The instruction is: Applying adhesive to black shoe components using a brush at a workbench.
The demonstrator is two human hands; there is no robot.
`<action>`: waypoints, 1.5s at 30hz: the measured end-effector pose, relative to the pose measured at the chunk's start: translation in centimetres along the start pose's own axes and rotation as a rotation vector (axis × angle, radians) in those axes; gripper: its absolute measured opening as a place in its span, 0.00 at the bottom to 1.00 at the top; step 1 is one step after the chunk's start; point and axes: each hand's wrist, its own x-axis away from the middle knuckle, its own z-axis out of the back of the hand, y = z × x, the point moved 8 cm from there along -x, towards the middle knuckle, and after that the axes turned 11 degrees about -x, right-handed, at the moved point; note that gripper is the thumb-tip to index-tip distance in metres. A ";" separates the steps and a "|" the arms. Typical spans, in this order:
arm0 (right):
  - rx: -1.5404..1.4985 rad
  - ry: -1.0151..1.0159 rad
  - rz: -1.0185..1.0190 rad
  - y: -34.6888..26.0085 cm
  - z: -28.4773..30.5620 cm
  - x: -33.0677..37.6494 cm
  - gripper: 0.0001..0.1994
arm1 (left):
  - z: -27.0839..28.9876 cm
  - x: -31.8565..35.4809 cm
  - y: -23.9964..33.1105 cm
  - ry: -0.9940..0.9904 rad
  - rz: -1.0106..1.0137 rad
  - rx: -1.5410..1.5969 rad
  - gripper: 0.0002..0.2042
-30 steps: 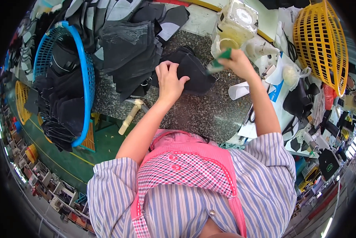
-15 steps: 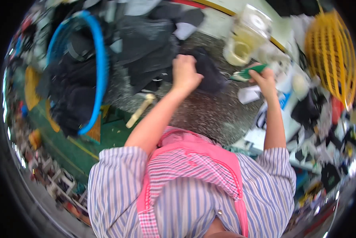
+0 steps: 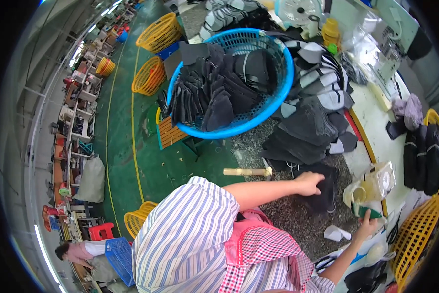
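Note:
My left hand (image 3: 309, 183) lies closed on a black fabric piece (image 3: 323, 201), its fingers curled and pressed against the cloth on the dark speckled table (image 3: 292, 219). Off to the right, my right hand (image 3: 367, 227) grips a green-handled tool (image 3: 372, 213) that looks like a glue brush. Its tip is at the mouth of a yellowish see-through container (image 3: 379, 180), so the end is hidden. Beyond my left hand, a stack of dark cut pieces (image 3: 302, 134) spreads over the table.
A blue basket (image 3: 229, 132) full of black pieces stands at the table's far left. Nearer lies a wooden-handled tool (image 3: 244, 172). A white paper roll (image 3: 336, 233) sits between my arms, and a yellow basket (image 3: 415, 246) at the right. Another person (image 3: 80, 251) works far left.
My right hand has carried the green-handled tool from beside the black piece to the container's mouth. My left hand stays on the piece. The view has turned leftward.

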 end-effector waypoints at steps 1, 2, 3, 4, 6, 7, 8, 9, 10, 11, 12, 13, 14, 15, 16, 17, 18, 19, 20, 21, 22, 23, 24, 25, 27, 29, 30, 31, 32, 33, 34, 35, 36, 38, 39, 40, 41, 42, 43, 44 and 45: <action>-0.040 0.001 0.011 -0.5 -1.0 0.2 0.09 | 0.5 -0.4 -0.5 0.035 -0.002 0.012 0.22; -0.081 0.001 0.020 -0.9 -2.2 0.4 0.09 | 0.7 -0.7 -1.3 0.071 -0.001 0.023 0.22; -0.153 -0.069 0.037 -1.7 -4.0 1.0 0.08 | -0.1 -1.1 -2.1 0.031 0.034 0.058 0.22; -0.238 -0.152 0.054 -1.9 -6.0 1.2 0.08 | -0.5 -1.6 -2.8 0.003 0.083 0.084 0.22; -0.377 -0.281 -0.019 -2.1 -9.3 1.9 0.06 | -2.4 -0.5 -0.8 -0.342 -0.053 0.407 0.21; -0.435 -0.242 -0.041 -1.4 -8.7 1.9 0.07 | -1.1 0.5 0.8 -0.321 -0.124 0.425 0.20; -0.493 -0.200 -0.058 -0.5 -7.9 1.7 0.07 | 0.7 1.5 2.9 -0.300 -0.200 0.441 0.19; -0.530 -0.143 -0.079 0.4 -6.9 1.5 0.07 | 3.6 1.8 3.1 -0.070 -0.166 0.246 0.19; -0.561 -0.077 -0.102 1.4 -5.5 1.4 0.08 | 6.0 2.2 3.3 0.151 -0.133 0.054 0.18; -0.626 -0.123 -0.070 1.6 -4.7 1.2 0.08 | 8.0 3.1 4.2 0.508 -0.335 -0.031 0.15; -0.617 -0.113 -0.075 2.4 -4.2 1.4 0.08 | 8.0 3.6 5.1 0.643 -0.482 -0.245 0.13; -0.591 -0.024 -0.086 2.6 -3.1 1.5 0.09 | 6.8 3.7 5.6 0.709 -0.525 -0.406 0.12; -0.561 0.065 -0.098 2.3 -2.2 1.7 0.09 | 5.0 3.9 6.0 0.776 -0.564 -0.563 0.10; -0.484 0.072 -0.141 2.1 -3.0 1.6 0.11 | 2.7 3.1 4.7 0.673 -0.578 -0.661 0.09; -0.451 0.140 -0.190 1.8 -3.5 2.0 0.10 | -0.3 3.0 3.9 0.549 -0.617 -0.732 0.08; -0.386 0.126 -0.150 0.6 -4.5 2.2 0.10 | -2.0 2.6 2.9 0.413 -0.529 -0.881 0.06; -0.284 0.098 -0.148 0.0 -5.4 2.3 0.07 | -1.4 3.3 3.1 0.387 -0.583 -0.768 0.08; -0.261 0.042 -0.093 -0.8 -6.9 2.5 0.06 | -0.3 3.5 2.7 0.391 -0.548 -0.731 0.11; 0.026 -0.053 -0.141 -2.0 -8.9 3.0 0.07 | 0.0 3.6 1.8 0.344 -0.555 -0.725 0.14; -0.072 -0.185 -0.063 -1.7 -10.0 3.1 0.06 | 0.0 3.4 1.9 0.291 -0.563 -0.697 0.16; -0.043 -0.255 -0.106 -0.9 -11.1 2.9 0.06 | 0.1 3.2 2.1 0.398 -0.651 -0.728 0.16; 0.091 -0.244 0.022 -0.7 -11.7 2.2 0.06 | -0.3 2.7 1.9 0.377 -0.675 -0.723 0.16; 0.223 -0.250 0.144 -0.6 -12.3 1.9 0.06 | -0.3 2.5 2.0 0.362 -0.686 -0.708 0.17; 0.233 -0.230 0.129 -0.3 -12.6 1.4 0.06 | -0.5 2.3 2.0 0.358 -0.690 -0.686 0.17; -0.108 -0.079 0.252 -1.9 -11.9 0.2 0.07 | -0.5 2.2 1.9 0.360 -0.686 -0.668 0.17; -0.003 -0.182 0.199 -1.5 -12.3 1.4 0.06 | -0.7 2.4 1.7 0.359 -0.694 -0.632 0.17; 0.100 -0.285 0.151 -1.2 -12.5 2.4 0.06 | -0.7 2.6 1.4 0.358 -0.686 -0.636 0.17; 0.215 -0.511 0.098 -0.8 -13.0 3.8 0.06 | -0.9 2.6 1.0 0.330 -0.646 -0.620 0.17; 0.217 -0.515 0.092 -0.8 -12.3 4.1 0.06 | -1.3 2.7 1.0 0.295 -0.609 -0.594 0.17; 0.160 -0.500 0.005 -0.3 -11.6 4.2 0.06 | -1.2 2.7 1.2 0.295 -0.618 -0.592 0.17; 0.101 -0.476 -0.093 0.1 -10.9 5.0 0.06 | -1.1 3.0 1.3 0.360 -0.665 -0.640 0.17; -0.105 -0.299 -0.138 -0.8 -10.7 4.3 0.04 | -1.1 3.0 1.6 0.354 -0.661 -0.668 0.17; -0.109 -0.221 0.030 -2.2 -11.0 3.7 0.03 | -1.2 3.2 2.0 0.348 -0.657 -0.696 0.17; 0.087 -0.315 -0.027 -1.1 -12.7 4.2 0.03 | -1.2 2.8 1.9 0.344 -0.670 -0.704 0.17; 0.175 -0.423 -0.002 -0.4 -13.0 5.9 0.04 | -1.4 2.7 1.8 0.343 -0.673 -0.711 0.17; 0.202 -0.564 -0.003 -0.6 -13.4 7.4 0.04 | -1.6 2.5 1.4 0.367 -0.672 -0.687 0.17; 0.103 -0.519 -0.103 -0.1 -12.5 8.4 0.04 | -1.2 2.1 1.4 0.336 -0.646 -0.604 0.16; 0.005 -0.471 -0.202 0.6 -11.6 9.0 0.04 | -0.5 1.6 1.4 0.305 -0.619 -0.521 0.14; -0.098 -0.370 -0.190 0.2 -10.2 8.1 0.05 | 0.3 0.5 0.7 0.227 -0.516 -0.383 0.12; -0.199 -0.265 -0.181 -0.6 -9.0 6.9 0.05 | 1.6 -0.6 0.0 0.147 -0.413 -0.246 0.10; -0.194 -0.193 -0.130 -1.8 -8.3 5.6 0.03 | 2.8 -2.1 -1.2 -0.007 -0.157 -0.007 0.07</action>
